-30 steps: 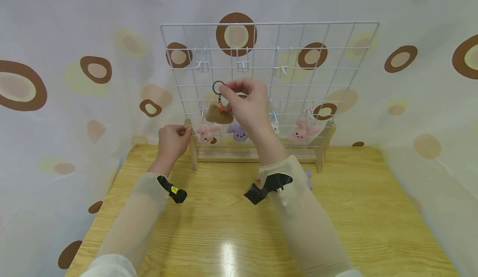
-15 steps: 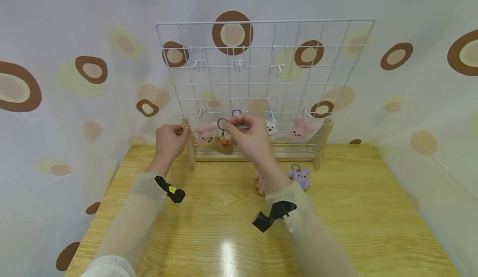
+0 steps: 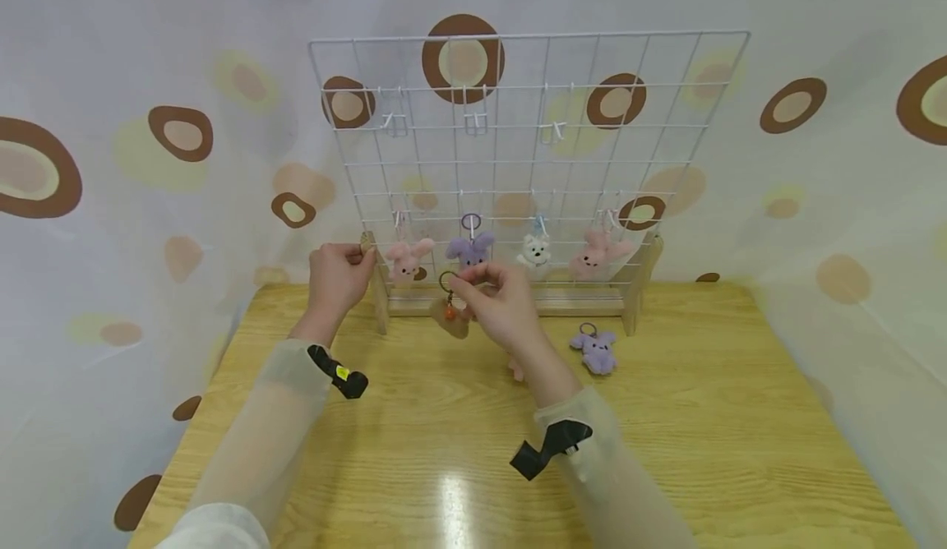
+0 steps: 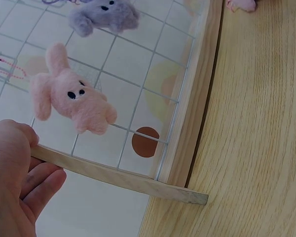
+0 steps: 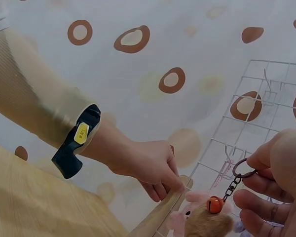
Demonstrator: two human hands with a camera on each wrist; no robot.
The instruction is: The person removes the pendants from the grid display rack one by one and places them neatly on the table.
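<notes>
My right hand [image 3: 503,306] pinches the metal ring of a brown plush keychain [image 5: 209,223] between thumb and forefinger. A small orange bell [image 5: 215,204] hangs on its chain. In the head view the keychain hangs low in front of the white wire grid rack [image 3: 510,163]. With thumb and fingers, my left hand [image 3: 339,286] grips the rack's left wooden post [image 4: 113,173]. A pink rabbit plush [image 4: 74,96] hangs beside that post. To its right on the same row are a purple rabbit plush [image 3: 470,249], a white plush [image 3: 536,251] and another pink plush [image 3: 594,257].
Three white hooks, one of them the middle hook [image 3: 475,122], sit higher on the grid. On the wooden table [image 3: 414,434] lies a purple plush keychain [image 3: 595,352]. A pink plush [image 3: 515,368] there is mostly hidden behind my right wrist. A patterned wall covering stands behind.
My right hand has come down from mid-grid with the brown plush keychain, to below the row of hanging plushes. My left hand stays on the wooden post.
</notes>
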